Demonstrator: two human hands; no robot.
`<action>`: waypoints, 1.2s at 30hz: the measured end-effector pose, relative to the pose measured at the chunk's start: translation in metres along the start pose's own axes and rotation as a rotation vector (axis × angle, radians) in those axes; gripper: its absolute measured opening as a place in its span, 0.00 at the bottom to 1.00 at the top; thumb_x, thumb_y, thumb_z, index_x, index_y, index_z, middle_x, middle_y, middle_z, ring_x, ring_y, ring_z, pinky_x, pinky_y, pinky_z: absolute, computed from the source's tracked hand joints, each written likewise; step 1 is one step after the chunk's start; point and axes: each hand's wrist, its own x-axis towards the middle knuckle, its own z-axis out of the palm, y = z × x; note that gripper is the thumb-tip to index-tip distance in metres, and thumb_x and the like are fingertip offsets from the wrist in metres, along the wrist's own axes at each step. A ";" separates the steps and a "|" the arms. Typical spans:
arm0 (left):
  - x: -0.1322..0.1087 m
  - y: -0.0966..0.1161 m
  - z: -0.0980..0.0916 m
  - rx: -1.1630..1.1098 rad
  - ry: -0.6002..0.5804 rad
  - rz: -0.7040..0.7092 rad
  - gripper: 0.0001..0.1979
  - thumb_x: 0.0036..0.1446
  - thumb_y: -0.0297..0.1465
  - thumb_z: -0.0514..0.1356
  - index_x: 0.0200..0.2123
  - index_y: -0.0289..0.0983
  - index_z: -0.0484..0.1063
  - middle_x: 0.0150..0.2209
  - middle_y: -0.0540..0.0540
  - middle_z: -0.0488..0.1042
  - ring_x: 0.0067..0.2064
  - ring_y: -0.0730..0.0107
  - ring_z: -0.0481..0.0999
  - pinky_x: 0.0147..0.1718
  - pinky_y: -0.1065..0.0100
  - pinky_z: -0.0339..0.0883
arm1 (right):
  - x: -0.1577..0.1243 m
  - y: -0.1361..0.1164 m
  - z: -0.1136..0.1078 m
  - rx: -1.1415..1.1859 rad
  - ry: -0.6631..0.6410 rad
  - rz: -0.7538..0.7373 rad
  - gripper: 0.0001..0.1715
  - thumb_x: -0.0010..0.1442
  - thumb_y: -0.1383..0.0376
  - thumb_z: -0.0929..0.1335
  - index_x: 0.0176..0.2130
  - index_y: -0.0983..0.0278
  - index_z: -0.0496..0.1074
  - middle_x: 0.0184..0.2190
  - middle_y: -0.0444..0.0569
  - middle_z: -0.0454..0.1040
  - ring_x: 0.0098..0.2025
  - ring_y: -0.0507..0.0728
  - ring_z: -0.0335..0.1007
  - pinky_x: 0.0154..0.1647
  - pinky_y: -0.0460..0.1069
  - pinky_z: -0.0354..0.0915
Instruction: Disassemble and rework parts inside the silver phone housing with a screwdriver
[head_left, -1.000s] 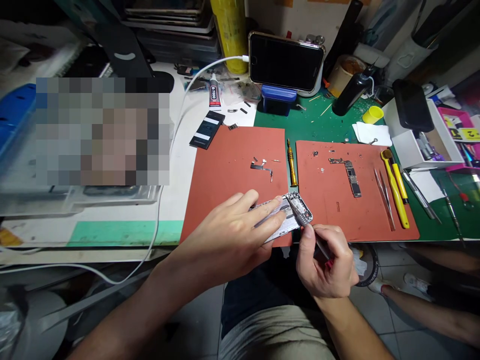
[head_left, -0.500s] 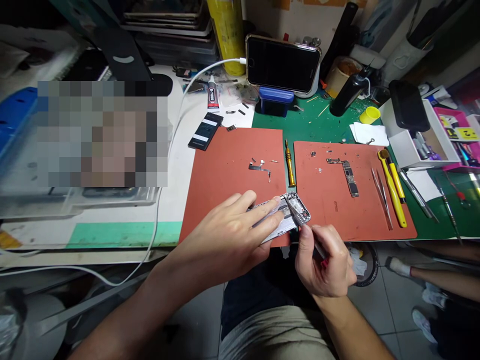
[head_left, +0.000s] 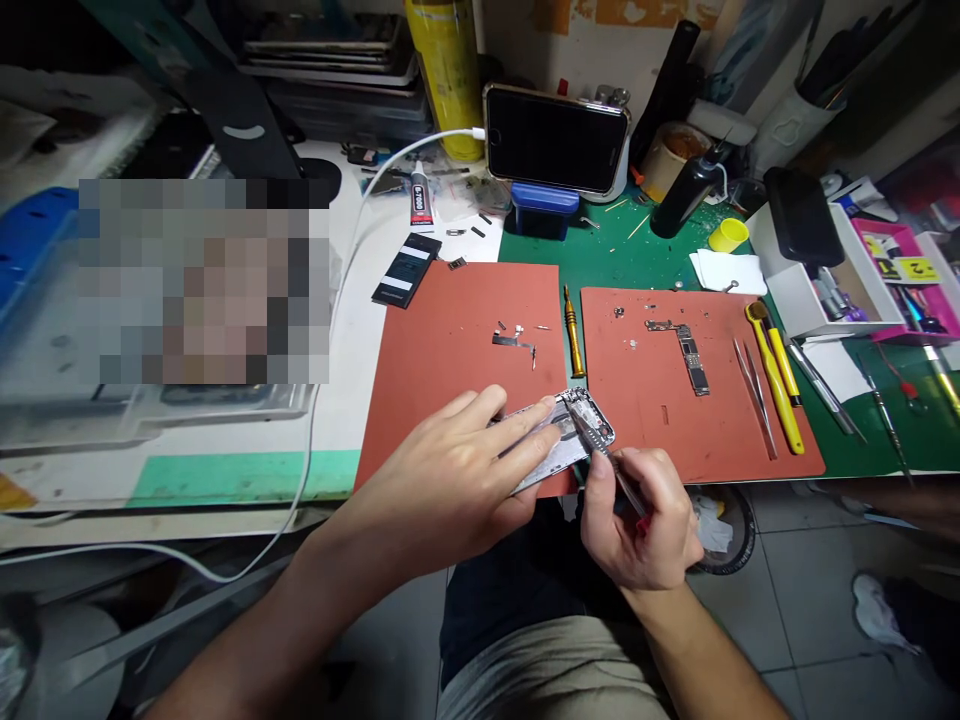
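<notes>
Head view: the left hand (head_left: 450, 475) lies over an opened phone shell (head_left: 553, 468), two fingers slightly parted and pressing on its inner side. Just right of them, the right hand (head_left: 649, 520) pinches a slim metal tool (head_left: 587, 428) between thumb and curled fingers, its tip at the end of the shell beyond the left fingertips. The shell sits under the left fingers, above the near edge of a red mat (head_left: 442, 350). Beyond the left fingers, a thin ribbon part (head_left: 512, 341) lies on that mat; farther right is a gold screwdriver (head_left: 574, 335). Right of and beyond the right fingers, a second red mat (head_left: 622, 400) bears a circuit board (head_left: 694, 365), tweezers (head_left: 757, 395) and a yellow brush (head_left: 780, 390). Well beyond both hands' fingers, a glue tube (head_left: 421, 200) lies left of a blue box (head_left: 544, 210), with a dark-screened phone (head_left: 556, 140) propped above the box.
</notes>
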 end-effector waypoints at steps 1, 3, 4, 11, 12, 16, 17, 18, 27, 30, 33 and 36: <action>0.000 0.000 0.000 0.001 0.000 0.000 0.18 0.65 0.26 0.63 0.58 0.32 0.77 0.63 0.41 0.79 0.43 0.52 0.64 0.40 0.55 0.68 | 0.001 0.000 0.000 0.016 -0.010 0.003 0.25 0.64 0.74 0.76 0.58 0.65 0.72 0.37 0.49 0.81 0.33 0.55 0.78 0.32 0.50 0.75; 0.001 0.000 0.000 0.002 0.000 0.000 0.18 0.65 0.26 0.62 0.57 0.32 0.77 0.62 0.41 0.79 0.42 0.53 0.64 0.39 0.55 0.67 | 0.002 0.000 0.001 0.019 -0.018 -0.008 0.24 0.64 0.75 0.76 0.57 0.65 0.72 0.36 0.48 0.80 0.32 0.54 0.77 0.32 0.50 0.74; 0.001 0.000 0.000 0.003 0.001 0.001 0.17 0.65 0.27 0.63 0.57 0.32 0.77 0.62 0.41 0.80 0.42 0.53 0.64 0.39 0.55 0.67 | 0.002 0.000 0.001 0.010 -0.015 -0.015 0.22 0.65 0.74 0.76 0.56 0.65 0.72 0.35 0.48 0.80 0.32 0.54 0.76 0.32 0.50 0.74; 0.002 0.001 -0.001 0.015 -0.001 0.000 0.17 0.69 0.30 0.62 0.58 0.32 0.77 0.65 0.41 0.78 0.42 0.53 0.64 0.40 0.54 0.69 | 0.003 0.001 0.001 0.031 -0.015 -0.040 0.25 0.61 0.78 0.77 0.54 0.67 0.73 0.34 0.47 0.80 0.29 0.53 0.75 0.32 0.50 0.74; 0.002 0.001 -0.001 0.016 -0.001 -0.001 0.17 0.70 0.31 0.62 0.59 0.32 0.77 0.65 0.41 0.77 0.43 0.52 0.65 0.41 0.53 0.69 | 0.004 0.002 0.001 0.039 -0.021 -0.046 0.25 0.61 0.78 0.77 0.55 0.67 0.73 0.34 0.48 0.80 0.29 0.53 0.75 0.32 0.50 0.74; 0.001 0.001 -0.002 0.020 -0.002 -0.002 0.19 0.68 0.31 0.63 0.59 0.31 0.77 0.66 0.40 0.77 0.44 0.52 0.65 0.41 0.52 0.70 | 0.006 0.002 0.001 0.071 -0.048 -0.020 0.25 0.64 0.75 0.76 0.57 0.64 0.71 0.35 0.48 0.80 0.33 0.55 0.78 0.32 0.51 0.76; 0.001 0.001 -0.002 0.022 -0.002 0.000 0.19 0.68 0.31 0.64 0.59 0.31 0.77 0.66 0.40 0.77 0.44 0.51 0.65 0.41 0.52 0.70 | 0.007 0.002 0.001 0.066 -0.049 -0.016 0.24 0.64 0.76 0.75 0.57 0.63 0.71 0.34 0.48 0.80 0.32 0.55 0.78 0.32 0.51 0.75; 0.001 0.002 -0.002 0.024 -0.001 0.001 0.20 0.67 0.30 0.65 0.60 0.31 0.77 0.65 0.40 0.77 0.44 0.51 0.65 0.41 0.52 0.70 | 0.008 0.001 0.001 0.060 -0.049 -0.019 0.23 0.65 0.76 0.75 0.56 0.63 0.71 0.34 0.47 0.80 0.31 0.54 0.77 0.31 0.50 0.75; -0.004 0.002 -0.002 0.037 -0.006 0.007 0.27 0.65 0.30 0.69 0.65 0.31 0.72 0.67 0.41 0.76 0.48 0.50 0.68 0.47 0.50 0.73 | 0.017 0.006 -0.011 0.046 0.068 0.153 0.26 0.61 0.74 0.79 0.56 0.61 0.75 0.36 0.46 0.82 0.30 0.54 0.80 0.30 0.48 0.78; -0.005 -0.002 -0.003 0.036 -0.031 0.012 0.29 0.65 0.31 0.71 0.66 0.33 0.71 0.67 0.41 0.75 0.50 0.50 0.69 0.49 0.50 0.73 | 0.033 0.015 -0.015 0.081 0.110 0.265 0.23 0.62 0.71 0.79 0.54 0.60 0.77 0.38 0.45 0.82 0.33 0.54 0.82 0.34 0.47 0.80; -0.006 -0.006 -0.001 0.024 -0.021 0.018 0.29 0.66 0.33 0.72 0.66 0.35 0.71 0.68 0.42 0.74 0.53 0.49 0.70 0.50 0.49 0.74 | 0.058 0.020 -0.013 0.151 0.076 0.355 0.17 0.64 0.67 0.78 0.52 0.61 0.77 0.39 0.46 0.82 0.37 0.55 0.84 0.37 0.47 0.81; -0.008 -0.010 0.004 -0.017 0.019 0.027 0.26 0.68 0.37 0.70 0.65 0.35 0.72 0.69 0.41 0.74 0.54 0.50 0.70 0.52 0.49 0.75 | 0.081 0.021 0.000 0.231 -0.034 0.400 0.13 0.67 0.61 0.76 0.50 0.60 0.76 0.39 0.47 0.82 0.38 0.54 0.83 0.36 0.47 0.80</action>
